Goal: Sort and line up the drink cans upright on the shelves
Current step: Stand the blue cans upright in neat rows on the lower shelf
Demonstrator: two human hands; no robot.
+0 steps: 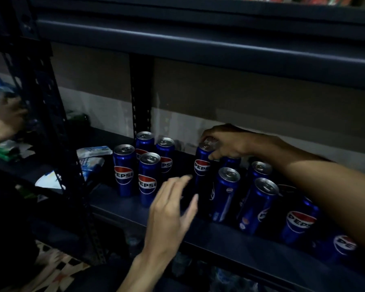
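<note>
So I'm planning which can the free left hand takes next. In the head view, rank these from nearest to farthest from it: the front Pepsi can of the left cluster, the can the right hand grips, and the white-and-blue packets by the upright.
From the left hand:
1. Front Pepsi can, just to its left.
2. Gripped can, behind it, under the right hand.
3. White-and-blue packets, far left by the upright.

The right hand [230,144] grips the top of one blue Pepsi can [201,165] on the dark shelf [219,234], while the left hand [171,209] hovers open near it.
</note>
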